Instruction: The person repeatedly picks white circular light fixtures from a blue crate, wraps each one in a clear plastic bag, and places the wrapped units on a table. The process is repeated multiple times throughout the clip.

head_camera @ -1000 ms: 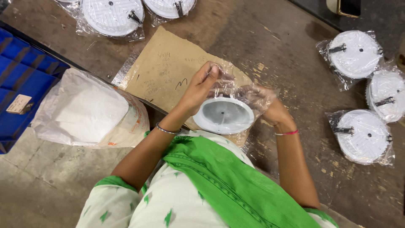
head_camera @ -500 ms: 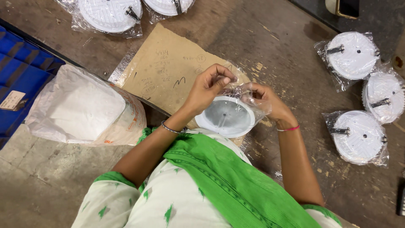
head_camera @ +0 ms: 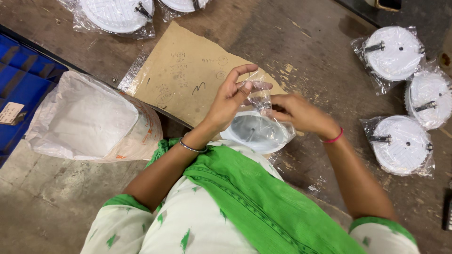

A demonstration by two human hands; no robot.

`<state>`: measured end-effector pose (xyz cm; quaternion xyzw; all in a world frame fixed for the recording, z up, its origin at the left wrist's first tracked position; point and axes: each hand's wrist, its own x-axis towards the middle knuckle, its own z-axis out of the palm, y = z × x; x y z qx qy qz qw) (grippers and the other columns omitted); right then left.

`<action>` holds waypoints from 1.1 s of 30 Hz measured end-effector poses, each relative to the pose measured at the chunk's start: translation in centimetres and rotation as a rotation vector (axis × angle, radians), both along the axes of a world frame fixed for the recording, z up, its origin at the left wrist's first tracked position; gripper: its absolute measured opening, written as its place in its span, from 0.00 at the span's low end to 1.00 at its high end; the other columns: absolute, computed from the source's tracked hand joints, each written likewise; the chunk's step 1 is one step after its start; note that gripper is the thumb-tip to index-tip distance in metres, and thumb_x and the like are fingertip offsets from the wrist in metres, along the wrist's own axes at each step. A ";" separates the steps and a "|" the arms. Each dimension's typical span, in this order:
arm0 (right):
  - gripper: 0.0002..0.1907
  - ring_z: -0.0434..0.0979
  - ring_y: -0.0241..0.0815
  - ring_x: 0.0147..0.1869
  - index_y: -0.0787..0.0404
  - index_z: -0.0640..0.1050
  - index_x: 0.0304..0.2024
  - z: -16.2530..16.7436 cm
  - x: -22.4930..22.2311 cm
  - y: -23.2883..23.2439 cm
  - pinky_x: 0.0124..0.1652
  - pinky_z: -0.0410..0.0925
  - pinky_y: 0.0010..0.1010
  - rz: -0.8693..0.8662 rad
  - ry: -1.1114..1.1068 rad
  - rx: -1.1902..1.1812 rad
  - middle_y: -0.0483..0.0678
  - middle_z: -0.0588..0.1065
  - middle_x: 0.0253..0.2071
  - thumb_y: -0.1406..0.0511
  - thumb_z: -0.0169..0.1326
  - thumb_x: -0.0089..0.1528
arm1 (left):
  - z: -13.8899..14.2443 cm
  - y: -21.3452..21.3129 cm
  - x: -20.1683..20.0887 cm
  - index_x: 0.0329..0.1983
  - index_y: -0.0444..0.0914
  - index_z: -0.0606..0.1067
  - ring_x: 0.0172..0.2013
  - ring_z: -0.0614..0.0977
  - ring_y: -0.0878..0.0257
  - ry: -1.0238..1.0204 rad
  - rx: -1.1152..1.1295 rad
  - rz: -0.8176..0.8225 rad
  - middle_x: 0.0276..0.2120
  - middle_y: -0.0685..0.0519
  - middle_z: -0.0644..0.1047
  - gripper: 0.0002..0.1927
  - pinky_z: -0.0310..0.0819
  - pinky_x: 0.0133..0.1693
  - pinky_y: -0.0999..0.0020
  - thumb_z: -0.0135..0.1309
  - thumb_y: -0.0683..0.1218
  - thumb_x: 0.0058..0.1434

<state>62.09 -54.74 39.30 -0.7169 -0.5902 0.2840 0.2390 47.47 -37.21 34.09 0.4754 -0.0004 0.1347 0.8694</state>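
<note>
A round white disc (head_camera: 254, 132) sits inside a clear plastic bag (head_camera: 260, 101) in front of my chest. My left hand (head_camera: 229, 99) pinches the bag's top edge, fingers partly spread. My right hand (head_camera: 297, 113) grips the bag's other side, just right of the disc. Both hands hold the bag above a brown cardboard sheet (head_camera: 181, 75) with scribbles on it.
Three bagged white discs (head_camera: 394, 52) (head_camera: 429, 99) (head_camera: 403, 144) lie at the right. More bagged discs (head_camera: 115, 14) lie at the top left. A white sack (head_camera: 89, 117) sits at the left beside a blue crate (head_camera: 23, 80). The floor is worn concrete.
The disc has sunk deeper into the bag. My left hand has lifted the bag's top edge and my right hand has moved in to grip the bag's side.
</note>
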 end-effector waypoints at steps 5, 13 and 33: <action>0.12 0.78 0.61 0.37 0.68 0.75 0.39 -0.6 -0.5 -1.2 0.39 0.69 0.48 0.002 -0.183 -0.035 0.63 0.75 0.32 0.63 0.56 0.66 | 0.0 -0.7 -0.1 0.69 0.34 0.63 0.53 0.82 0.61 0.068 0.047 -0.009 0.53 0.43 0.79 0.20 0.81 0.51 0.68 0.44 0.42 0.75; 0.21 0.82 0.58 0.39 0.67 0.72 0.57 -0.6 -1.9 -2.4 0.39 0.72 0.45 -0.127 -0.014 0.078 0.62 0.78 0.40 0.63 0.57 0.64 | 2.4 0.6 -0.7 0.45 0.33 0.81 0.34 0.78 0.69 0.211 0.673 0.111 0.39 0.53 0.78 0.09 0.74 0.37 0.73 0.61 0.39 0.62; 0.20 0.80 0.42 0.59 0.65 0.72 0.58 -1.7 -0.6 -3.1 0.56 0.73 0.33 -0.167 0.392 0.046 0.54 0.79 0.54 0.73 0.55 0.63 | 6.4 -3.9 -3.9 0.52 0.34 0.76 0.51 0.80 0.49 -0.036 1.326 0.097 0.52 0.44 0.76 0.17 0.77 0.46 0.54 0.56 0.50 0.67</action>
